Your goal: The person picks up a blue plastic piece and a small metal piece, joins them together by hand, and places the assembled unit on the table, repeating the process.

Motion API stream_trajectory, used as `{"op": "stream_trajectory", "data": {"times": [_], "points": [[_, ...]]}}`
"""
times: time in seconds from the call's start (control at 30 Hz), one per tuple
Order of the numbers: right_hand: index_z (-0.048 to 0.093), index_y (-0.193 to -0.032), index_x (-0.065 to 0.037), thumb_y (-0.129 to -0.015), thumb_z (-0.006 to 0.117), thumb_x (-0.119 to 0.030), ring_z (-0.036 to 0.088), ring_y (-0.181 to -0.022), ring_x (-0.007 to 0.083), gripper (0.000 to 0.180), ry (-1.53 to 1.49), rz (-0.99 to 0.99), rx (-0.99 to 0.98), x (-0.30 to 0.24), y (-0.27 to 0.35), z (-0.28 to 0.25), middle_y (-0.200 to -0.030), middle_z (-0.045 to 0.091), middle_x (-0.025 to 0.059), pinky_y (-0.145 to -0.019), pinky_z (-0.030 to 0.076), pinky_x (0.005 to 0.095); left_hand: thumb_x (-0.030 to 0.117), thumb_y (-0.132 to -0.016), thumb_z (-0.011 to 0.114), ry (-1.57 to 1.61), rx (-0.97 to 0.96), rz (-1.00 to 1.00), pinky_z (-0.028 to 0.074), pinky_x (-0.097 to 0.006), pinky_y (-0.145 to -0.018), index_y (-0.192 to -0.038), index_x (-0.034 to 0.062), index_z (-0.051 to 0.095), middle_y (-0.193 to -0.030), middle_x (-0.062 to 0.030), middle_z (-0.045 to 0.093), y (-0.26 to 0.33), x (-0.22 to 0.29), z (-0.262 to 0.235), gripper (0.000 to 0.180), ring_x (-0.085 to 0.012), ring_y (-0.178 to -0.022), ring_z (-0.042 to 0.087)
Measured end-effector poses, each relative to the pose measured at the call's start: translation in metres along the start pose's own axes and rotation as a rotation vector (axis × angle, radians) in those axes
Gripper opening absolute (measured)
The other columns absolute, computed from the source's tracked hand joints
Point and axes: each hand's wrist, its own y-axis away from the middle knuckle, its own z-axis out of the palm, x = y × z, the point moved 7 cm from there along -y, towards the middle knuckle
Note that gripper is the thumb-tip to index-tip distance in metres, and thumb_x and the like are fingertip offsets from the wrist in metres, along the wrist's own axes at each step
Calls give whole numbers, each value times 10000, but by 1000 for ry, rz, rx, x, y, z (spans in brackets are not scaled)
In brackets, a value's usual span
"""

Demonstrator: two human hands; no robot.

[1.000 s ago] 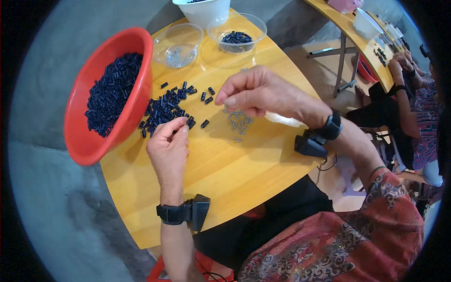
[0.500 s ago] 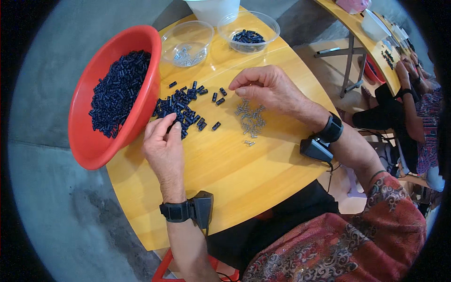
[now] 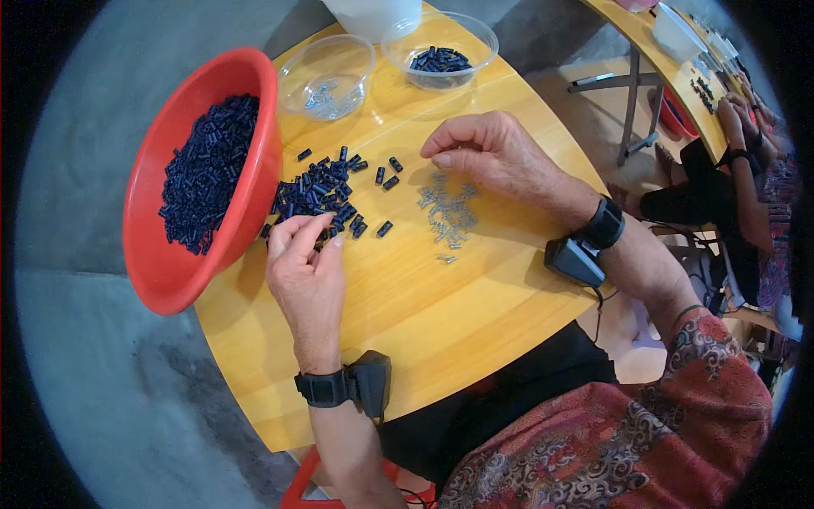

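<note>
Nearest the body, a patterned red sleeve (image 3: 708, 360) shows, and two forearms with black wristbands (image 3: 322, 388) reach over a yellow table (image 3: 407, 314). The left hand (image 3: 307, 280) is at the near edge of a loose pile of small dark blue pieces (image 3: 314, 188), thumb and forefinger bent; I cannot tell whether they hold one. The right hand (image 3: 502, 159) hovers by a scatter of tiny silvery parts (image 3: 448, 214), thumb and forefinger curled close together; any grip is too small to make out. Left of the pile, a tilted red basin (image 3: 266, 161) holds many more dark pieces. Beyond, a left clear bowl (image 3: 305, 64) contains silvery bits, a right clear bowl (image 3: 445, 82) dark pieces; behind stands a white tub (image 3: 377, 19). Far right, another person (image 3: 748, 199) works at a second table (image 3: 632, 25).
</note>
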Motion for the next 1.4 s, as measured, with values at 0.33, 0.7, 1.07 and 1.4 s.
{"op": "stream_trajectory", "data": {"times": [0.33, 0.7, 1.07, 1.4], "points": [[679, -949, 1, -838, 645, -56, 631, -754, 104, 129, 4, -68, -22, -5, 2, 2, -809, 694, 67, -696, 511, 261, -70, -696, 692, 11, -30, -8, 398, -192, -568, -986, 33, 697, -984, -27, 576, 3, 1, 2, 307, -55, -613, 442], [660, -956, 1, -837, 643, -16, 635, -794, 150, 121, 186, -162, -114, -19, 7, 5, -859, 668, 77, -722, 498, 267, -76, -714, 675, 8, -19, 83, 392, -202, -568, -907, 7, 691, -939, -30, 563, 9, 9, 7, 211, -64, -643, 459], [639, -821, -27, -746, 690, -50, 615, -704, 286, 94, 226, -460, -377, -45, 30, 27, -775, 614, 100, -612, 488, 349, -63, -707, 694, -26, -53, 98, 432, -240, -552, -826, -2, 683, -811, -48, 579, 15, 21, 5, 133, -110, -607, 535], [539, -770, -49, -752, 672, -122, 600, -691, 307, 153, 564, -442, -409, -46, 42, 48, -744, 544, 89, -557, 470, 397, -51, -703, 704, 73, -123, 125, 435, -250, -559, -847, 4, 683, -689, -56, 553, 20, 24, 25, 156, -128, -592, 532]]}}
